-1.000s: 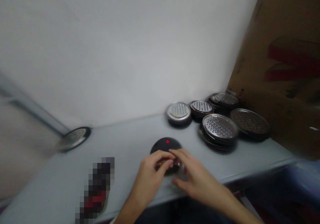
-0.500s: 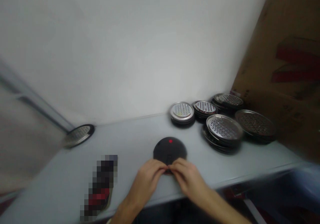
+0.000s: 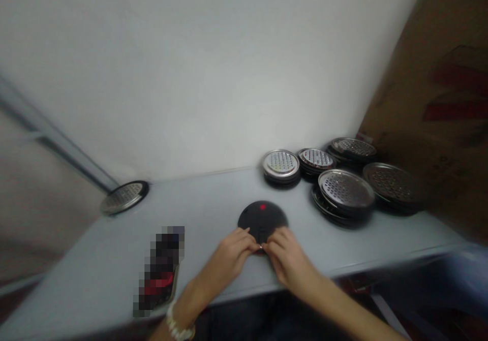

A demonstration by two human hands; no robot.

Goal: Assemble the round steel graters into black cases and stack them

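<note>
Fingers: those of the left hand and the right hand are curled and meet at the near edge of the disc, with the fingertips touching it; whether they are gripping it firmly, I cannot tell.

Disc: a black round disc with a small red dot sits low in the frame, just right of centre, on a pale grey table.

Direction: it is round, with no long axis. It lies flat, with the dot towards the far side and the hands at the near side.

Arms: both come up from the bottom edge and angle inward, the left wearing a pale beaded bracelet at the wrist.

Nearby: stacks of round metal graters stand upper right of the disc, against a white wall and brown cardboard. A single grater sits far left, and a pixelated object lies just left of the left hand.
</note>
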